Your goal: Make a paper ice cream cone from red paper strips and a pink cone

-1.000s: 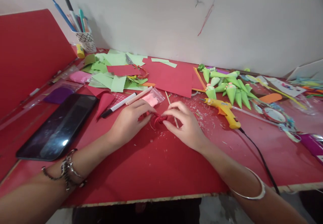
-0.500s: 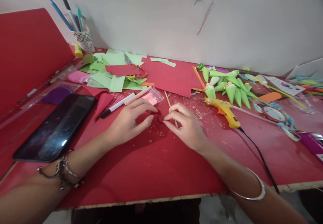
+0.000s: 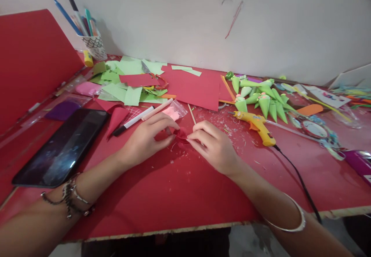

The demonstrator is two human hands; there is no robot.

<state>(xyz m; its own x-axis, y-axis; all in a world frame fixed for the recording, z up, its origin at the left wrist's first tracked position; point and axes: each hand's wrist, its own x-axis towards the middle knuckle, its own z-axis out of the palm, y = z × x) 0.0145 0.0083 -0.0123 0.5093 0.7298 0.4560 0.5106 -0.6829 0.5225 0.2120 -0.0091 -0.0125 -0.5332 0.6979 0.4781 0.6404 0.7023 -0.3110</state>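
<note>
Between my two hands is a small curled strip of red paper (image 3: 181, 134), hard to pick out against the red tabletop. My left hand (image 3: 149, 135) pinches its left end with thumb and fingertips. The right end sits in the fingertips of my right hand (image 3: 213, 143). Just behind my right fingers a thin pale stick (image 3: 191, 114) lies on the table, partly hidden by them. A small clear bag of pink material (image 3: 172, 113) rests behind my left hand, beside a white marker with a black cap (image 3: 133, 121).
A black phone (image 3: 62, 147) lies at the left, near a red paper cone (image 3: 116, 121). Scissors (image 3: 156, 80) and green paper scraps (image 3: 117, 91) are at the back. To the right are a yellow glue gun (image 3: 256, 125) with its cord and several green paper cones (image 3: 272, 104).
More of the red strip shows between my fingertips, its loop looking wider. Both hands stay almost in place; the whole view has shifted slightly.
</note>
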